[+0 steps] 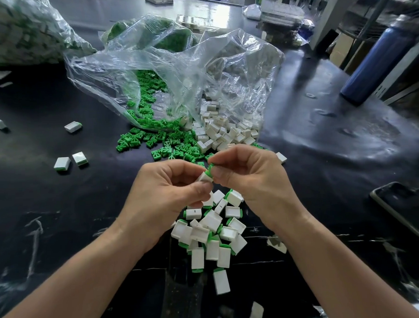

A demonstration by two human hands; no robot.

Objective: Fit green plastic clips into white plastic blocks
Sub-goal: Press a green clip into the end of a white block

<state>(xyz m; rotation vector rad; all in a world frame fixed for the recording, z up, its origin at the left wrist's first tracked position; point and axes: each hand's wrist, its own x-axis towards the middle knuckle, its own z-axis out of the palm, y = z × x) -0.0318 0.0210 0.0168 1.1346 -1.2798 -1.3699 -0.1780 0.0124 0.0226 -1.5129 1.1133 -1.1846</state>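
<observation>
While a white block (204, 177) is pinched between the thumb and fingers of the left hand (166, 192), a green clip (211, 169) is gripped by the curled fingers of the right hand (250, 178) and held against the block's upper end, above the black table (62, 213). Just below the hands a heap of fitted blocks (214, 230) is seen, and beyond them loose green clips (155, 139) and bare white blocks (224, 131) are spilled side by side from a clear plastic bag (175, 64).
</observation>
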